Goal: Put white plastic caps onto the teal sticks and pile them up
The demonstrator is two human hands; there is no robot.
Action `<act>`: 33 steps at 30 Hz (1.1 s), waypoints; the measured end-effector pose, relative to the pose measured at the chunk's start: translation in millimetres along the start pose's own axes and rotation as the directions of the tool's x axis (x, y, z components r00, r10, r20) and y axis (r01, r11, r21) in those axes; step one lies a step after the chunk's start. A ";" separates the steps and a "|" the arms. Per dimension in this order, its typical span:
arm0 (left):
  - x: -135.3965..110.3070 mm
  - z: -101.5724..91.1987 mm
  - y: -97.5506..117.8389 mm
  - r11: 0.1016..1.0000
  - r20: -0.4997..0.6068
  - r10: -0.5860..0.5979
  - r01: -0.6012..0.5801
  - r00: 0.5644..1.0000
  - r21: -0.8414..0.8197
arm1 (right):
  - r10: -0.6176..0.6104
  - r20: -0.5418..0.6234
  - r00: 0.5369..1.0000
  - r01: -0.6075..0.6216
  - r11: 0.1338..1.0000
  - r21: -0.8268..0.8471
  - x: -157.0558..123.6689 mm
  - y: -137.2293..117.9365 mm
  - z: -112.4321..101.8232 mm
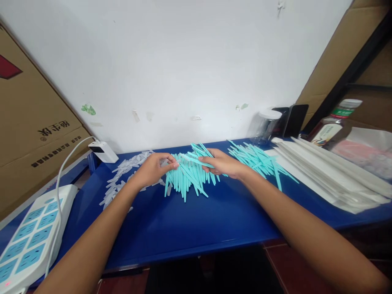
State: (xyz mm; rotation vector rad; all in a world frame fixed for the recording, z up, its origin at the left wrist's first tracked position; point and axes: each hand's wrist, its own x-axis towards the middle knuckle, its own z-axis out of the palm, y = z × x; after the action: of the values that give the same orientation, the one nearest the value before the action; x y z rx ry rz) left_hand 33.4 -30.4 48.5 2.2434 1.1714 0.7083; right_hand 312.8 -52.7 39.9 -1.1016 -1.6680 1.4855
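Note:
My right hand (220, 162) is closed around one end of a slim, flat turquoise plastic stick (196, 160), which points left. At that stick's far end, the thumb and fingers of my left hand (157, 167) are pinched together on a small, pale translucent plastic piece (179, 161), only partly visible. Under and between both hands lies a dense pile of similar turquoise sticks (183, 181), most of them side by side. Left of it, partly behind my left hand, small translucent plastic pieces (122, 169) are scattered on the blue table (196, 228).
Another heap of turquoise sticks (257, 159) lies at right, beside stacked white sleeves (330, 175). Behind stand a clear jar (265, 126) and a bottle (330, 126). A power strip (36, 232), a white device (103, 151) and a cardboard box (36, 134) are at left.

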 end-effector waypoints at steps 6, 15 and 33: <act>2.9 -3.1 -9.0 0.998 -0.162 -0.047 0.037 0.986 -0.060 | -0.081 0.016 0.997 0.082 0.984 -0.156 -2.5 -4.0 0.6; 0.7 4.0 2.0 0.981 -0.217 -0.072 0.030 0.974 -0.190 | -0.109 0.038 0.993 0.116 0.954 -0.278 -3.0 -4.7 1.0; 1.4 10.2 -1.0 0.972 -0.285 -0.133 0.068 0.949 -0.226 | -0.132 0.036 0.991 0.137 0.933 -0.332 -3.4 -6.4 0.2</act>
State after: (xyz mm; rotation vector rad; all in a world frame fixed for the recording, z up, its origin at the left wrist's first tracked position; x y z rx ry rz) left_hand 40.2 -30.7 40.7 1.9289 1.2710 1.1061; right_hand 313.0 -55.8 46.4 -1.1251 -2.0141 1.1515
